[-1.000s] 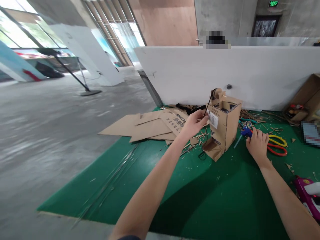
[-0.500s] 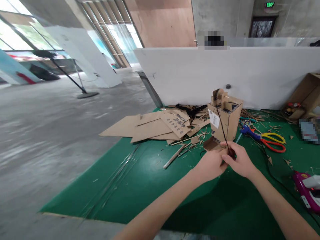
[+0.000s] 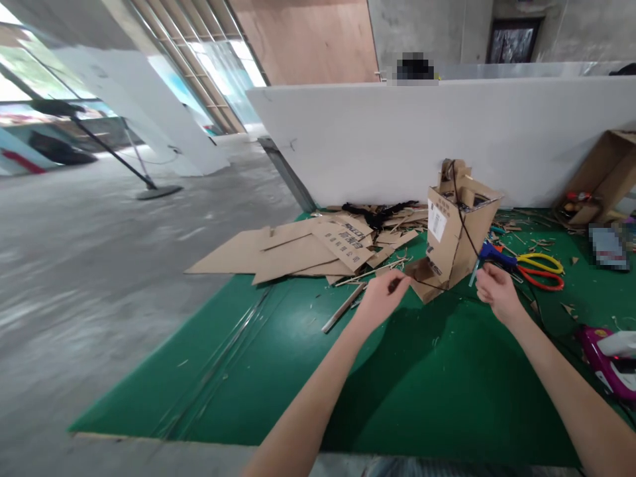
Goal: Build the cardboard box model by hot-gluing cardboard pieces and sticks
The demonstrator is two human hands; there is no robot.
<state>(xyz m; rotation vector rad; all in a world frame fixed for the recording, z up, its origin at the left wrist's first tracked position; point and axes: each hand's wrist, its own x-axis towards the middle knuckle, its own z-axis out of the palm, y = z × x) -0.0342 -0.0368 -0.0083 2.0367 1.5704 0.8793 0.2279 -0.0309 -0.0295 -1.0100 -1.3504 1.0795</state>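
A small cardboard tower [image 3: 457, 232] with a spool on top stands on the green mat [image 3: 308, 384], tilted to the right. A thin black string [image 3: 464, 228] runs from the spool down the tower's front. My left hand [image 3: 380, 301] is closed in a pinch on one end of the string, just left of the tower's base. My right hand [image 3: 497, 291] is closed on the string to the right of the base. The string stretches between both hands.
Flat cardboard sheets [image 3: 293, 252] and scraps lie at the left of the tower. Scissors with yellow and red handles [image 3: 541, 271] and a blue tool lie at the right. A pink glue gun [image 3: 609, 361] sits at the far right. A white partition [image 3: 397, 139] stands behind.
My hands, together in front of the tower half a second ago, have drawn apart, stretching the string. The tower leans further right. A second ago my left hand was on the tower.
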